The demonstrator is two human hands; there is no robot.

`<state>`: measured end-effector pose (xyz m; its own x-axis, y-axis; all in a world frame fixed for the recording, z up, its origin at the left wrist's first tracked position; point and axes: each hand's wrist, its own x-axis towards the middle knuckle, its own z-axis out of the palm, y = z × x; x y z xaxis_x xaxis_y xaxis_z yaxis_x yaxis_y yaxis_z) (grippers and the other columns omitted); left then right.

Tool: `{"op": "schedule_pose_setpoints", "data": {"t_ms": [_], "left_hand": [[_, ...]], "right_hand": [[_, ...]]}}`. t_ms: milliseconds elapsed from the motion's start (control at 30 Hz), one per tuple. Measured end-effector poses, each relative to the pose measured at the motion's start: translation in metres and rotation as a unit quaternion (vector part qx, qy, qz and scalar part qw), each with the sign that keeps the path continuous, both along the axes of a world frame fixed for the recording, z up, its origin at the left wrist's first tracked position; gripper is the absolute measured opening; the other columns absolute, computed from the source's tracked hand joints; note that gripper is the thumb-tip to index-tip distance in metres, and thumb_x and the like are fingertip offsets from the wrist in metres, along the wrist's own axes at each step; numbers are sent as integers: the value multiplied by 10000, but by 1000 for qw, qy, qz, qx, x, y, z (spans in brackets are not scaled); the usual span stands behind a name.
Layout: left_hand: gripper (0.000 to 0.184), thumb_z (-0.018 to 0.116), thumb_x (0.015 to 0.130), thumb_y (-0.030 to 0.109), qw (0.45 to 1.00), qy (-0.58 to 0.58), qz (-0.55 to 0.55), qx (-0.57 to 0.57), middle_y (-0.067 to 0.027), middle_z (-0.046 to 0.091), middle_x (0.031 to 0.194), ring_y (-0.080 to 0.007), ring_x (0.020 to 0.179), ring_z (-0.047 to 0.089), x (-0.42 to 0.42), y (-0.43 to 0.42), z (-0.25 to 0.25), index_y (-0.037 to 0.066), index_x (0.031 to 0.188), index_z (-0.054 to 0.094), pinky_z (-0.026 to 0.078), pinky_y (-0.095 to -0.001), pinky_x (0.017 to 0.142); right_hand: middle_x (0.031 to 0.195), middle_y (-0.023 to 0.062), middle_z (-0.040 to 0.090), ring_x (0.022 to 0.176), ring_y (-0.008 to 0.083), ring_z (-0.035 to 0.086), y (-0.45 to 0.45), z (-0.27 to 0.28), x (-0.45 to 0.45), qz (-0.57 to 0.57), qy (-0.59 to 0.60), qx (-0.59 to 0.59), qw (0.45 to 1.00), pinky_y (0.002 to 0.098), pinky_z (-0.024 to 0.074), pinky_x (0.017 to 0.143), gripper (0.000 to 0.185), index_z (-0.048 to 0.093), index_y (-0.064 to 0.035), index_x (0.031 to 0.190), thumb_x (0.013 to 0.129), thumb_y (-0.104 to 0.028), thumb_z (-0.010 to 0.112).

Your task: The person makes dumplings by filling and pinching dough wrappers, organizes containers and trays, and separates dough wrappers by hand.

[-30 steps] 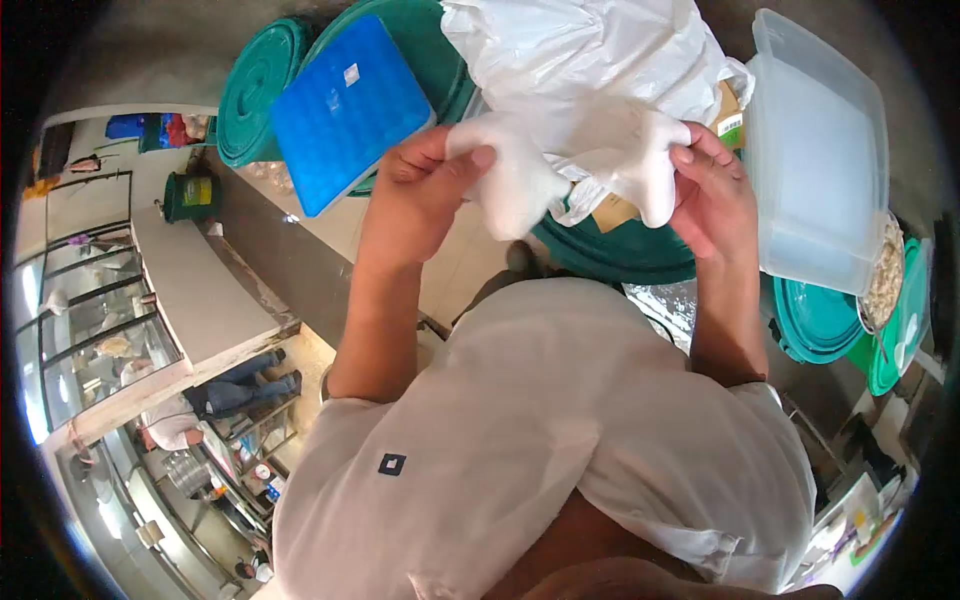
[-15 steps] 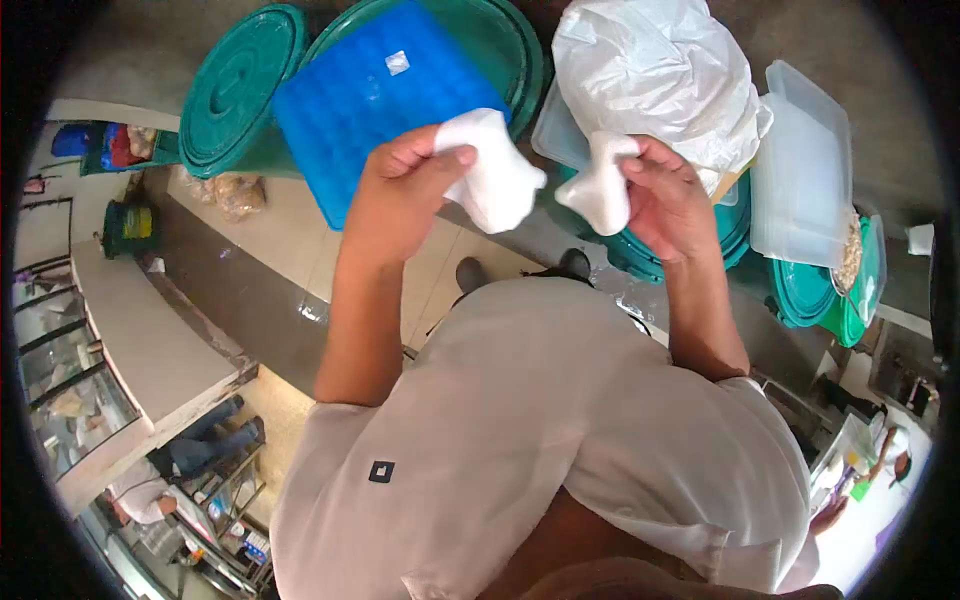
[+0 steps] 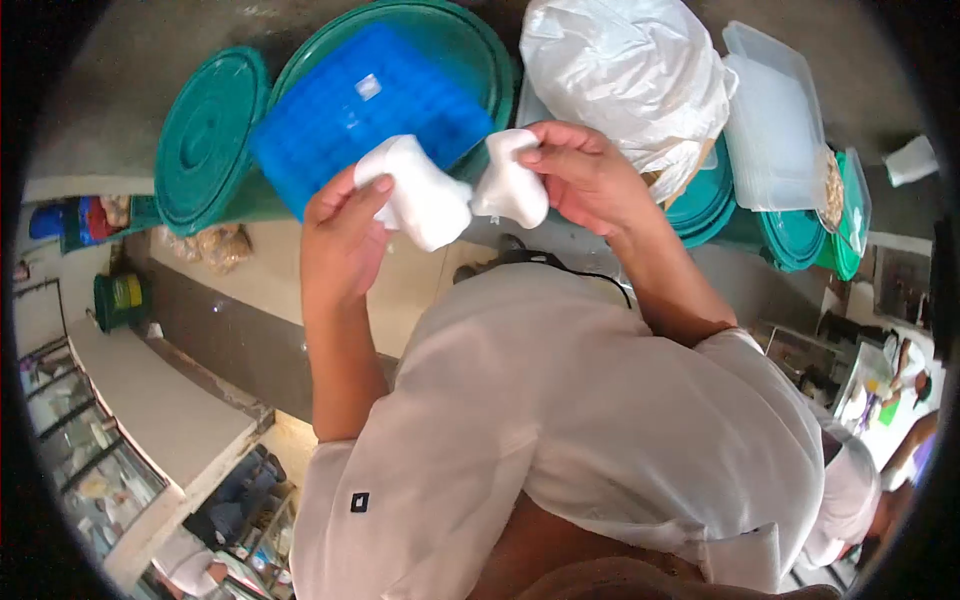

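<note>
My left hand [image 3: 343, 228] is closed, its thumb and fingers pinching a large soft white piece [image 3: 428, 200]. My right hand [image 3: 590, 178] is closed on a smaller soft white piece [image 3: 513, 182], held between thumb and fingers. Both pieces look smooth and pliable; whether they are dough or cloth I cannot tell. Their near ends come together in front of me, and it is unclear whether they touch or are joined. Behind the left piece lies a blue dimpled tray [image 3: 350, 110] on a large green lidded bin.
A green round lid [image 3: 210, 140] stands at left. A white plastic bag [image 3: 625, 80] and stacked clear containers [image 3: 775, 120] are at right, above green lidded bins [image 3: 705, 205]. Bagged goods [image 3: 215, 248] lie on the floor. People are at lower left and lower right.
Both hands have shifted left in view, and the two white pieces have come closer together. My right hand has turned inward. The whole view has swung slightly.
</note>
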<state>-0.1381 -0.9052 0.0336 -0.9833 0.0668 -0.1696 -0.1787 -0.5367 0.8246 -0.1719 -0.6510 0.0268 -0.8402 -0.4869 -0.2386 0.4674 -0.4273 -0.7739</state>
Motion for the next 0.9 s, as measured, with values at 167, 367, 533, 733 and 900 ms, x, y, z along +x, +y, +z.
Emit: {"op": "schedule_pose_setpoints", "data": {"t_ms": [167, 367, 533, 733, 900], "left_hand": [[291, 597, 879, 17, 999, -24, -2, -43, -153, 661, 1068, -259, 973, 650, -22, 18, 1, -69, 1157, 603, 534, -417, 844], [273, 609, 872, 25, 996, -20, -1, -89, -140, 664, 1062, -230, 964, 649, -43, 31, 7, -57, 1132, 623, 535, -381, 824], [243, 600, 897, 64, 983, -37, -15, -181, -84, 678, 982, -139, 865, 636, -46, 1, 3, -41, 1112, 642, 515, -295, 769], [227, 579, 909, 81, 977, -1, 0, -211, -74, 684, 945, -117, 845, 621, -31, -76, -3, -40, 1087, 652, 501, -275, 769], [229, 563, 915, 85, 977, -6, 39, -210, -76, 682, 940, -122, 846, 623, -20, -151, -11, -45, 1083, 648, 498, -277, 768]], "right_hand": [[935, 66, 650, 826, 140, 637, 14, -7, -24, -10, -7, -23, 1000, 282, 527, 720, 193, 624, -11, 1067, 899, -107, 617], [935, 75, 660, 818, 151, 647, 20, -18, -47, -48, 2, -5, 999, 278, 534, 720, 211, 628, 5, 1068, 887, -104, 631], [935, 78, 662, 817, 164, 663, -7, -16, -52, -33, 28, 58, 997, 293, 547, 708, 216, 634, 11, 1058, 873, -101, 644], [927, 55, 669, 803, 151, 656, -89, -5, -45, -13, 34, 62, 997, 290, 540, 717, 180, 650, -7, 1025, 879, -110, 638], [916, 45, 673, 784, 127, 639, -166, -7, -36, 20, 50, 95, 994, 263, 516, 690, 179, 661, -19, 1028, 879, -116, 640]]}}
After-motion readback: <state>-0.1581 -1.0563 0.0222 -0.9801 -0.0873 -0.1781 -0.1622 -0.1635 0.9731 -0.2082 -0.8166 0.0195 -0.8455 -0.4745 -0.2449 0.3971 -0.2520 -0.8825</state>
